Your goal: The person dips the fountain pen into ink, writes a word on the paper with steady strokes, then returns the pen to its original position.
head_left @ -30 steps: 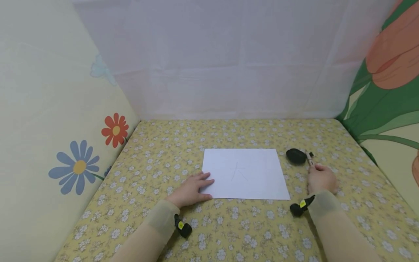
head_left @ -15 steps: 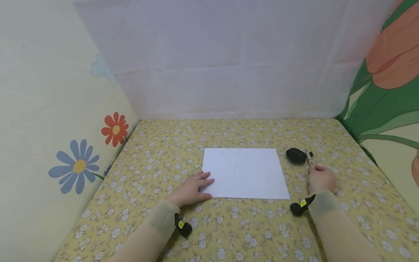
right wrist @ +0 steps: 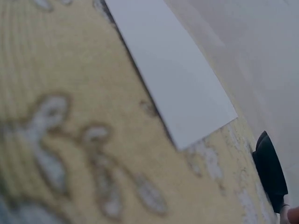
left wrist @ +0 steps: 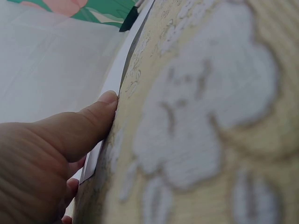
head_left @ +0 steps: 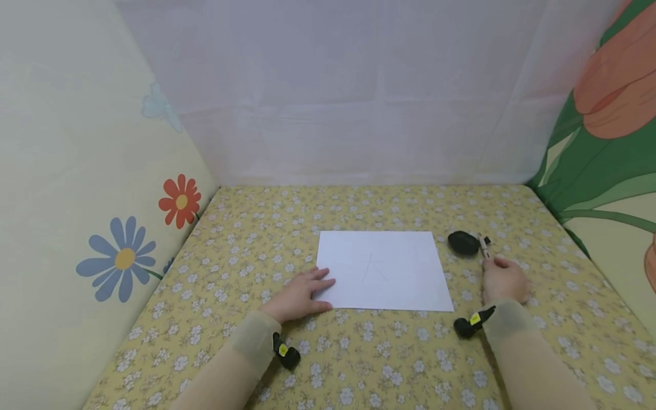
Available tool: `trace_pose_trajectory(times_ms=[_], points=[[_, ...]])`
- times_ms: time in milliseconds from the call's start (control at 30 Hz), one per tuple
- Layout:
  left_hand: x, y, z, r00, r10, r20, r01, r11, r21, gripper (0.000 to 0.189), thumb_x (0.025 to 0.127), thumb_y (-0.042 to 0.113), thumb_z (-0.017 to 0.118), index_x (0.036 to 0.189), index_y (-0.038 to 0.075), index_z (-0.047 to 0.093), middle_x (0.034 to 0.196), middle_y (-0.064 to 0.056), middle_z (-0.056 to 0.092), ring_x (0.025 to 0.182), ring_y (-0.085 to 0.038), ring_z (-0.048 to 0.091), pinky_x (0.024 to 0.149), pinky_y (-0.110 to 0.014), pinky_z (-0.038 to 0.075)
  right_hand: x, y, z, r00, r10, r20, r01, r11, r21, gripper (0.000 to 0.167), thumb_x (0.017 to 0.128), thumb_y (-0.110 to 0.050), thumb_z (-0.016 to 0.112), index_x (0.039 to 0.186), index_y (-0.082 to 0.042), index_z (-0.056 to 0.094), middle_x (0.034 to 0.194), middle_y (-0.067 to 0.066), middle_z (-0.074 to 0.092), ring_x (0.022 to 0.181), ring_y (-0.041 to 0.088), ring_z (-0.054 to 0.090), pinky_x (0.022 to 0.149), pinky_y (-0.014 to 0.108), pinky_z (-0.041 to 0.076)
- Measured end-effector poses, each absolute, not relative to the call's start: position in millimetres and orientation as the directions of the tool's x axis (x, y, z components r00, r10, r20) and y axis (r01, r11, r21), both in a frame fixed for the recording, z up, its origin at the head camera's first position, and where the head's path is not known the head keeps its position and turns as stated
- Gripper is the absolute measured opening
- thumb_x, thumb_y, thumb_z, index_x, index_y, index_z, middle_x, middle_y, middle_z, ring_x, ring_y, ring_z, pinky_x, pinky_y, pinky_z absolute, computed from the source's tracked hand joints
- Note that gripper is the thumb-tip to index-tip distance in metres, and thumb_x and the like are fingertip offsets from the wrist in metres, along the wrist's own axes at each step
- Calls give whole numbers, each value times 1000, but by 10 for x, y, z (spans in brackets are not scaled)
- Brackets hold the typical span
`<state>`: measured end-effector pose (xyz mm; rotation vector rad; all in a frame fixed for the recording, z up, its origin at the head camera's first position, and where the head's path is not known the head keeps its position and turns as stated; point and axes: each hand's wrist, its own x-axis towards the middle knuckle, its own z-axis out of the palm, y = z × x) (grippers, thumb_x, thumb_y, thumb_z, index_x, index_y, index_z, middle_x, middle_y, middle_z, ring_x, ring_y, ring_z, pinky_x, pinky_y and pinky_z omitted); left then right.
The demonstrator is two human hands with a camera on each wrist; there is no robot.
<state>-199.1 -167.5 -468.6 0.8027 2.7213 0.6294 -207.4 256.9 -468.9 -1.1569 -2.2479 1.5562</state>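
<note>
A white sheet of paper (head_left: pixel 392 279) lies on the flowered cloth, with a few thin grey strokes near its middle. My left hand (head_left: pixel 298 295) rests with spread fingers on the sheet's left side; in the left wrist view the thumb (left wrist: pixel 91 122) lies at the paper's near edge (left wrist: pixel 96 161). To the right of the paper, my right hand (head_left: pixel 504 282) pinches a slim pale pen-like stick (head_left: pixel 484 248). Just left of the stick's far end sits a dark rounded object (head_left: pixel 463 244). In the right wrist view only a fingertip (right wrist: pixel 293 215) shows, beside the dark object (right wrist: pixel 270 170).
A small black piece (head_left: pixel 487 240) lies by the far end of the stick. Yellow flowered cloth (head_left: pixel 266 222) covers the table. A white sheet-like backdrop (head_left: pixel 359 97) stands behind, and printed flower panels (head_left: pixel 102 171) flank both sides.
</note>
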Motion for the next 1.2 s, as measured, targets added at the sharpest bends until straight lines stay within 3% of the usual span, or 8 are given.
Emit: trace_pose_trajectory(times_ms=[133,267,500,667,967,1200], points=[[-1993,-1676,-4688,-821,562,-100,463,758,460,62,91,45,63,144,19,46,156,-3,28,145,-29,19,115,-52,15,-2077,2577,-4718,-682,684,-259,475,145,-868,53,94,-49,52,140,-22,52,132,11,50,126,31,31,81,41,40],[-1990,-1673,-4683,-821,563,-96,465,757,459,62,91,45,64,144,19,47,156,-3,29,144,-29,20,115,-53,16,-2089,2585,-4739,-664,701,-261,472,122,-873,51,93,-51,54,138,-26,54,123,4,56,106,22,45,70,35,42],[-1982,-1661,-4670,-825,557,-93,459,757,466,63,90,43,65,144,17,46,156,-3,30,144,-30,20,114,-53,19,-2109,2583,-4725,-628,741,-238,450,97,-888,50,90,-52,58,133,-26,59,122,-1,60,99,16,48,86,36,37],[-1977,-1654,-4659,-826,556,-92,460,759,462,64,90,43,65,145,17,45,156,-4,30,144,-30,21,114,-53,19,-2118,2593,-4735,-633,739,-230,427,86,-900,50,89,-51,60,133,-25,59,118,-3,59,82,8,50,72,27,37],[-1990,-1666,-4693,-835,543,-91,448,766,461,69,89,45,66,147,17,42,157,-5,26,145,-32,17,113,-53,21,-2125,2608,-4745,-645,724,-246,392,37,-919,49,89,-48,63,132,-25,59,113,-6,58,81,6,51,68,27,42],[-1990,-1667,-4702,-843,529,-96,432,773,464,71,88,46,66,148,18,41,158,-2,24,145,-30,17,114,-52,20,-2123,2608,-4705,-660,710,-247,429,86,-899,53,89,-55,60,134,-28,57,124,-3,57,100,14,50,86,35,37]])
